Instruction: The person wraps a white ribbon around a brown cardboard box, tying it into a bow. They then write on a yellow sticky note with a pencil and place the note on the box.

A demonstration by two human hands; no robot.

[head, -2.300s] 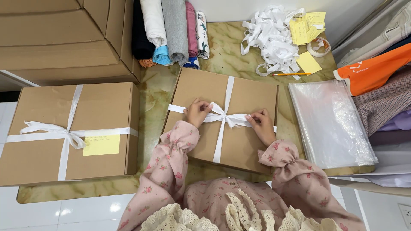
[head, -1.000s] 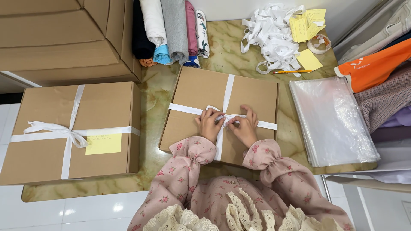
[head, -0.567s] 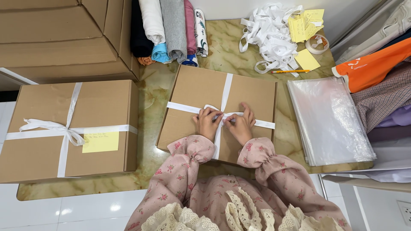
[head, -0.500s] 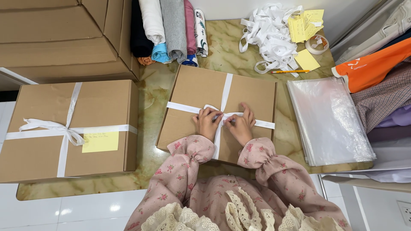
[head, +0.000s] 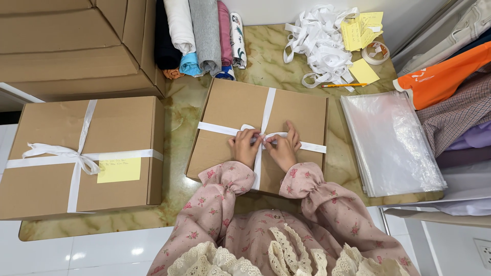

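ribbon (head: 264,110) crosses the brown box (head: 230,110) at the tabletop's (head: 179,120) near-middle. left hand (head: 246,147) and right hand (head: 283,149), spread wide two seconds ago, now pinch its loops together at the crossing; bow being cinched. tied box (head: 56,128) sits left, plastic sleeves (head: 391,143) right, folded clothes (head: 197,33) and ribbon scraps (head: 319,43) along the far edge; little free room.

Bare marble table (head: 179,115) lay open left of the cardboard box (head: 230,110), while plastic bags (head: 391,140) crowded its right and ribbon scraps (head: 319,43) lay beyond.
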